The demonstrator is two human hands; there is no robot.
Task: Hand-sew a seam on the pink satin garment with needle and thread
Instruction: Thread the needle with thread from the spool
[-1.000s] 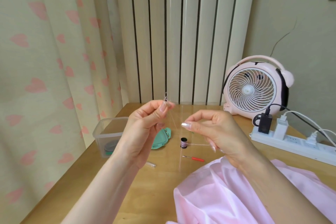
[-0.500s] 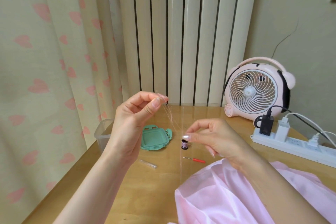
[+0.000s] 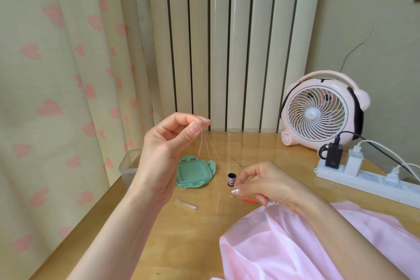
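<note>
Table (image 3: pixel 159 245) is the work surface. The garment (image 3: pixel 306 245) is bunched at near right, untouched by any stitch I can see, with the right wrist lying on its fold. Fan (image 3: pixel 318 113) and power strip (image 3: pixel 368 179) are far right, out of the way. Left hand (image 3: pixel 166 152) is raised mid-scene, thumb and forefinger pinching the thread (image 3: pixel 205 145) at the top and the other fingers loosely curled. Right hand (image 3: pixel 270 185) is lower and right of it, thumb and forefinger tips pressed together, apparently on the thread's lower end, though it's too fine to confirm. Lid (image 3: pixel 195 174) and box (image 3: pixel 128 163) sit left of centre. Spool (image 3: pixel 231 179) is just beside the right fingertips, ripper (image 3: pixel 246 199) just near of them, and tube (image 3: pixel 186 204) is near the left wrist. Several strands fan down from the left pinch. I can't make out the needle.

My read is thread prep: evening a doubled length or setting up the end knot, with sewing not started. To do it well:
- Hold the top pinch firm and draw the right hand away until the strands run taut and parallel.
- Don't let slack loop over the spool or ripper.
- Knot close to the ends.
- Satin slides, so leave the wrist weight on it.
</note>
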